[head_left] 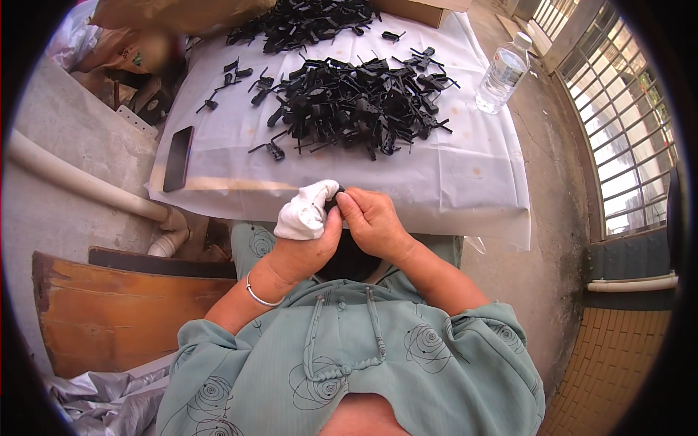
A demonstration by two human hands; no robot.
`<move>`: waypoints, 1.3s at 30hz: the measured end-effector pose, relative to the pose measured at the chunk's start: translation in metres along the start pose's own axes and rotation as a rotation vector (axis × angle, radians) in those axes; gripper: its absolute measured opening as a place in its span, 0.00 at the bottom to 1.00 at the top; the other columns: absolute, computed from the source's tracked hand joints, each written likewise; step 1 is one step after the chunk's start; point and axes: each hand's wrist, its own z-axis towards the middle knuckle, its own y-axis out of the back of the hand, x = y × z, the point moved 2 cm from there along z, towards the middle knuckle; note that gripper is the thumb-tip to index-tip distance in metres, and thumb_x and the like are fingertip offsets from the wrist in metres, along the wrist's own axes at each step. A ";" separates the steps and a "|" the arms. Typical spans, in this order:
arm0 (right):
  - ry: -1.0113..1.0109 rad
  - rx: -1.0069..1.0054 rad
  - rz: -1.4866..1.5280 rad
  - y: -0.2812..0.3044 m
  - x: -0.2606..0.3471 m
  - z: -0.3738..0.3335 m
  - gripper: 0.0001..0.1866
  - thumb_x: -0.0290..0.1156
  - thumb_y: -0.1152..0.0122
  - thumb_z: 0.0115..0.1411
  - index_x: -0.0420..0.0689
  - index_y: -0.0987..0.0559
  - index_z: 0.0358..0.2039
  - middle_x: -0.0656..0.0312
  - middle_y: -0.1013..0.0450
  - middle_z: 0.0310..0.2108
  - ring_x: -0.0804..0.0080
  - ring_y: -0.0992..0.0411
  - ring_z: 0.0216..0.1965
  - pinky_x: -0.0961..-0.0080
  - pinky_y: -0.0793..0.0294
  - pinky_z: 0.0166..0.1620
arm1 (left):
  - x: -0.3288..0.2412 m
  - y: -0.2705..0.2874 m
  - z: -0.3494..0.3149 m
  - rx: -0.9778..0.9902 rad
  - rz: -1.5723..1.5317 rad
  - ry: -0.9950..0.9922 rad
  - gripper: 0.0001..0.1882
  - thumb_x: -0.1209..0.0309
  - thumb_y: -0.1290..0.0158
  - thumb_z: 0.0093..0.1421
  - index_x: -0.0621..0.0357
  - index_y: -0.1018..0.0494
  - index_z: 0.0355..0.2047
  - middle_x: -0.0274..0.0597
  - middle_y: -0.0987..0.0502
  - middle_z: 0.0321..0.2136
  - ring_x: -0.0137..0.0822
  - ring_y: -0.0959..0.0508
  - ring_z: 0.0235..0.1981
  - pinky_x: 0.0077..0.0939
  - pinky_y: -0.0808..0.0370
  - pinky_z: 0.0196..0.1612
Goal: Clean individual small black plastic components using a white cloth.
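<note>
At the near edge of the table, my two hands meet around a small black plastic piece [332, 200], mostly hidden by fingers. My left hand [317, 245], its fingers covered by a white cloth [304, 212], is closed on the piece from the left. From the other side my right hand [374, 221] pinches it between thumb and curled fingers. Just beyond lies a heaped pile of black plastic parts [356, 105] with thin stick-like ends. A second pile of such parts [305, 23] sits farther back, and several loose ones are scattered at the left.
A whitish plastic sheet [465, 171] covers the table. On its left edge rests a dark phone [179, 160]; a clear water bottle [503, 73] stands at the right. An open cardboard box [418, 10] is at the back. A pipe [87, 178] and wooden board [131, 312] are left.
</note>
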 end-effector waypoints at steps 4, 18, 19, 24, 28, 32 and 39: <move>-0.046 -0.026 0.174 -0.007 -0.012 0.000 0.14 0.33 0.54 0.63 0.38 0.30 0.23 0.65 0.37 0.17 0.79 0.43 0.20 0.79 0.39 0.24 | 0.002 0.000 -0.002 -0.004 0.054 0.004 0.14 0.79 0.49 0.50 0.68 0.31 0.39 0.47 0.25 0.31 0.38 0.24 0.31 0.25 0.27 0.36; 0.285 0.012 -0.083 0.031 -0.015 -0.009 0.08 0.23 0.39 0.50 0.40 0.23 0.33 0.62 0.31 0.20 0.79 0.36 0.20 0.80 0.35 0.26 | 0.004 0.008 0.011 0.130 -0.730 0.446 0.14 0.78 0.54 0.58 0.63 0.41 0.45 0.39 0.27 0.32 0.19 0.35 0.19 0.11 0.35 0.20; 0.284 0.012 -0.079 0.033 -0.005 -0.006 0.08 0.23 0.39 0.50 0.40 0.23 0.33 0.62 0.31 0.20 0.79 0.36 0.20 0.80 0.35 0.26 | 0.005 0.008 0.009 0.130 -0.727 0.449 0.14 0.78 0.54 0.58 0.63 0.41 0.45 0.39 0.27 0.32 0.19 0.35 0.19 0.11 0.35 0.20; -0.062 0.159 -0.099 0.038 -0.009 -0.003 0.07 0.23 0.40 0.51 0.40 0.23 0.33 0.62 0.29 0.22 0.79 0.35 0.21 0.80 0.34 0.26 | 0.005 0.008 0.011 0.152 -0.746 0.469 0.16 0.78 0.55 0.59 0.63 0.43 0.47 0.41 0.26 0.32 0.20 0.34 0.18 0.12 0.35 0.20; 0.138 0.104 -0.040 0.037 -0.014 -0.007 0.08 0.25 0.40 0.52 0.40 0.23 0.34 0.62 0.30 0.21 0.79 0.37 0.20 0.80 0.35 0.26 | 0.003 0.008 0.010 0.195 -0.850 0.496 0.16 0.78 0.57 0.59 0.63 0.43 0.47 0.42 0.27 0.33 0.20 0.34 0.18 0.12 0.35 0.20; 0.070 0.153 -0.092 0.038 -0.007 -0.007 0.07 0.25 0.40 0.51 0.41 0.23 0.32 0.57 0.28 0.23 0.67 0.31 0.23 0.76 0.32 0.28 | 0.001 0.011 0.010 0.190 -0.837 0.493 0.16 0.77 0.61 0.60 0.64 0.44 0.49 0.42 0.27 0.33 0.20 0.35 0.18 0.13 0.35 0.20; -0.190 0.102 0.153 0.028 0.010 -0.002 0.07 0.27 0.40 0.55 0.38 0.26 0.25 0.70 0.37 0.16 0.84 0.42 0.21 0.83 0.40 0.24 | -0.006 0.010 0.005 0.440 -0.635 0.431 0.20 0.78 0.63 0.56 0.63 0.43 0.51 0.35 0.33 0.27 0.19 0.37 0.19 0.13 0.37 0.21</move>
